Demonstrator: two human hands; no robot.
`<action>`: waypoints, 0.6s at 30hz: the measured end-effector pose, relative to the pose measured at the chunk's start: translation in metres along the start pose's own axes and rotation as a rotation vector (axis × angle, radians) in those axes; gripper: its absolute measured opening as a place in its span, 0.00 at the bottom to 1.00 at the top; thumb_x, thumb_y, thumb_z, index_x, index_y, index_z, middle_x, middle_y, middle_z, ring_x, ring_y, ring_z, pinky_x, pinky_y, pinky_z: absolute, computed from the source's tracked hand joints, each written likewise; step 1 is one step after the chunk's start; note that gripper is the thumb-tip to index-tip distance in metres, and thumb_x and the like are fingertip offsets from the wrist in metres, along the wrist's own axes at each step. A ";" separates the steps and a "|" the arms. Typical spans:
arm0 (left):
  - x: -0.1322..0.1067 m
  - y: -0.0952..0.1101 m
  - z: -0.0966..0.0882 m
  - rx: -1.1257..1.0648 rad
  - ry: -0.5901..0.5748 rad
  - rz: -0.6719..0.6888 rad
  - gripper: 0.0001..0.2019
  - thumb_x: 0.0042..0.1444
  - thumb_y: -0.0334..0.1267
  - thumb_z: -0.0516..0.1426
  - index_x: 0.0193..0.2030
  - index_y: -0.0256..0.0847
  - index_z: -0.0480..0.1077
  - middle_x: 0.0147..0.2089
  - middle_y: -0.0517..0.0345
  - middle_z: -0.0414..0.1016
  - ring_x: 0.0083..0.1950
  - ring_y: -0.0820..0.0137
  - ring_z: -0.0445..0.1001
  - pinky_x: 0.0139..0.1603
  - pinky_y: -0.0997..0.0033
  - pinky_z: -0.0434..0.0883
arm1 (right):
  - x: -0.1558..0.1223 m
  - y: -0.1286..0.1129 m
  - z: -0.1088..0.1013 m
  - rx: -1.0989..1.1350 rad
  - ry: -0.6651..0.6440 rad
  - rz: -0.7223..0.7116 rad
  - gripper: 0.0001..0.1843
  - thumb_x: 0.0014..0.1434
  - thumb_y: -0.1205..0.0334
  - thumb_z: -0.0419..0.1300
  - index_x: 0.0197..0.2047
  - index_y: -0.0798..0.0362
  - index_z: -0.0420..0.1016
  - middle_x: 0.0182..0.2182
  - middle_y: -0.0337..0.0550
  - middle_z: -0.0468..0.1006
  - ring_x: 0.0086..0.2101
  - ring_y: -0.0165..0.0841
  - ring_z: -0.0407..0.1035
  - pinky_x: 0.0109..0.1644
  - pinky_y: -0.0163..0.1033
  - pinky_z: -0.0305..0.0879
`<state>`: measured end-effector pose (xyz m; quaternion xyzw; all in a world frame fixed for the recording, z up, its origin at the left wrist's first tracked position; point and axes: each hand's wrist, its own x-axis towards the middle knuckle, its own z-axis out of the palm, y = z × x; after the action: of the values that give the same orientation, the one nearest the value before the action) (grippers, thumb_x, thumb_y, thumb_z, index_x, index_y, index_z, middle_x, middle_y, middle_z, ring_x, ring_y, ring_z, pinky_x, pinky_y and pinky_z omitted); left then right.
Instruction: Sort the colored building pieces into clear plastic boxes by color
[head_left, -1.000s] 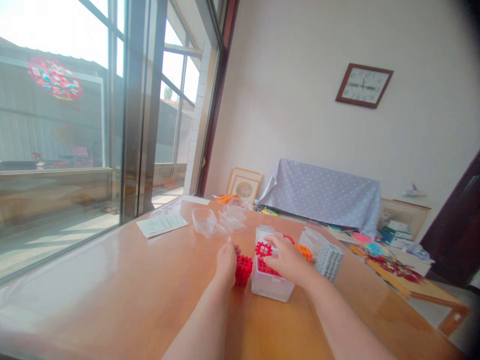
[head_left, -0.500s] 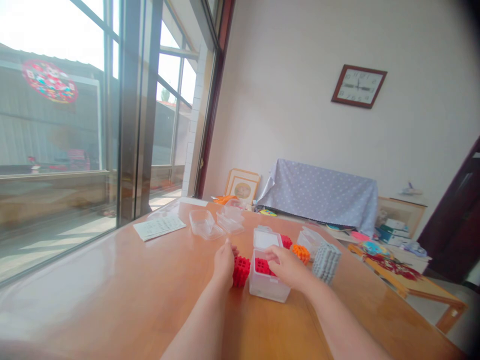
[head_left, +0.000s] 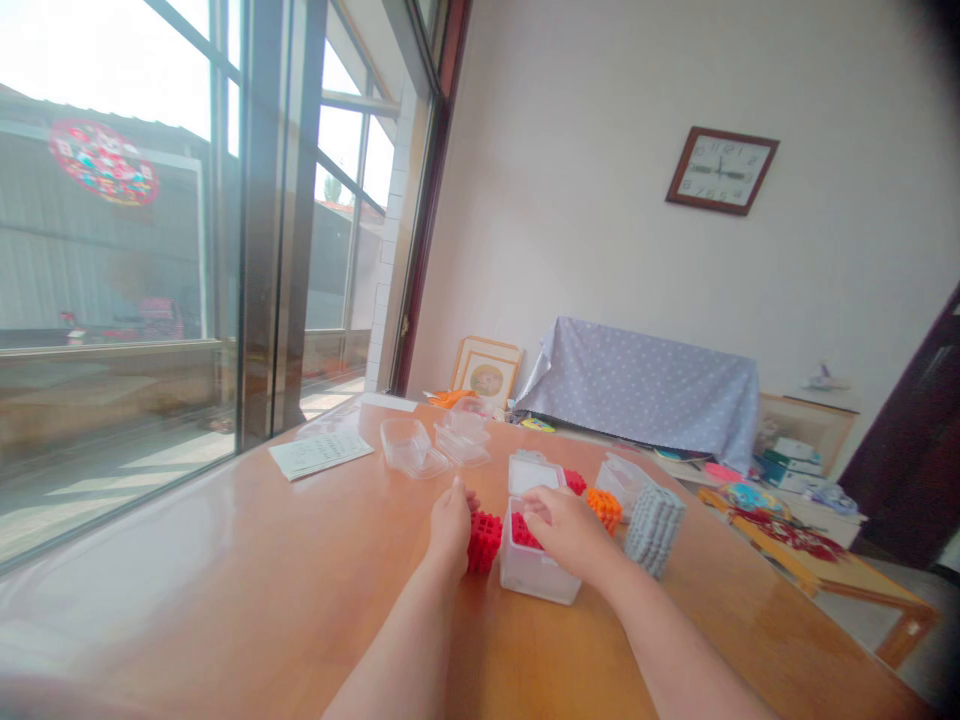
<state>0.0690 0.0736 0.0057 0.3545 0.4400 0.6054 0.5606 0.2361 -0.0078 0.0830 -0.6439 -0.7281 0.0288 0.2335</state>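
My left hand (head_left: pixel 452 524) rests on the wooden table (head_left: pixel 247 590) with its fingers curled against a red grid-block cube (head_left: pixel 485 541), holding it. Just right of the cube stands a clear plastic box (head_left: pixel 535 577) with red grid pieces (head_left: pixel 520 530) inside. My right hand (head_left: pixel 568 531) lies over the box's open top, its fingers bent down onto the red pieces. The box's lid (head_left: pixel 534 474) stands open behind it.
An orange block cluster (head_left: pixel 604 506), a grey block stack (head_left: pixel 654 528) and another clear box (head_left: pixel 622 477) sit right of my hands. Empty clear boxes (head_left: pixel 411 447) and a paper sheet (head_left: pixel 321 454) lie farther back. A window runs along the left; a covered object (head_left: pixel 641 385) stands behind.
My right hand has lowered a red grid piece from above the box down into it. The left hand has stayed on the red cube.
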 end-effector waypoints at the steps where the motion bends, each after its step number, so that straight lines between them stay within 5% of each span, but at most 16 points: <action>1: 0.001 -0.001 0.000 -0.009 -0.003 0.001 0.25 0.57 0.60 0.52 0.35 0.35 0.71 0.35 0.44 0.77 0.37 0.61 0.76 0.40 0.60 0.70 | 0.000 -0.006 0.000 0.005 0.015 -0.011 0.18 0.59 0.59 0.56 0.51 0.47 0.76 0.44 0.45 0.78 0.43 0.37 0.71 0.50 0.40 0.63; 10: 0.006 -0.006 -0.003 -0.020 -0.011 0.041 0.27 0.54 0.62 0.53 0.34 0.35 0.72 0.34 0.44 0.78 0.37 0.60 0.77 0.40 0.61 0.71 | -0.001 -0.061 -0.004 -0.175 -0.123 -0.160 0.23 0.54 0.55 0.62 0.54 0.42 0.73 0.49 0.46 0.74 0.51 0.43 0.64 0.53 0.45 0.55; 18: 0.007 -0.008 -0.002 -0.015 -0.008 0.038 0.28 0.54 0.63 0.53 0.33 0.35 0.72 0.33 0.45 0.77 0.34 0.61 0.76 0.39 0.61 0.71 | 0.003 -0.054 0.002 -0.172 -0.107 -0.151 0.18 0.54 0.56 0.61 0.50 0.43 0.74 0.42 0.45 0.74 0.46 0.40 0.64 0.45 0.40 0.54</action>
<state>0.0695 0.0799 -0.0030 0.3608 0.4264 0.6178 0.5534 0.1851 -0.0138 0.1011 -0.6024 -0.7857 -0.0170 0.1397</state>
